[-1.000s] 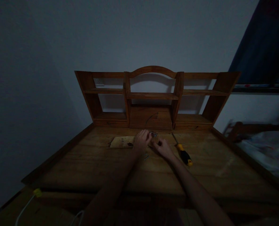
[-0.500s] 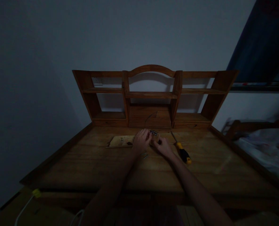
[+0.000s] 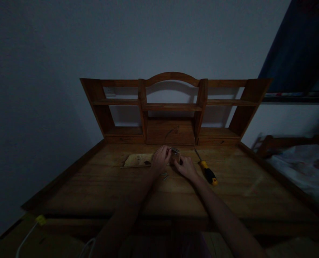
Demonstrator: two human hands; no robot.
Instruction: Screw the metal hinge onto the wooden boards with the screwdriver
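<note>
In the dim head view, both my hands are at a small wooden piece [image 3: 175, 158] with a shiny metal part [image 3: 175, 151] along its top; what kind of part it is I cannot make out. My left hand [image 3: 160, 160] is closed on the piece's left side. My right hand [image 3: 186, 167] grips its right edge, thumb in front. A pale, rough-ended wooden board [image 3: 136, 160] with dark marks lies left of my left hand, which hides its right end. Small screws [image 3: 165, 176] lie below the hands. To the right rests a yellow and black screwdriver [image 3: 208, 174], its shaft pointing away.
Behind the hands, a wooden shelf unit [image 3: 172, 107] stands at the back of the wooden desk [image 3: 95, 190]. A yellow plug-like piece [image 3: 41, 219] on a white cord hangs at the front left. A bed [image 3: 301, 161] is at the right.
The wooden piece has turned slightly, showing more of its front face between my hands. The view has shifted a little. The screwdriver, board and screws stay in place.
</note>
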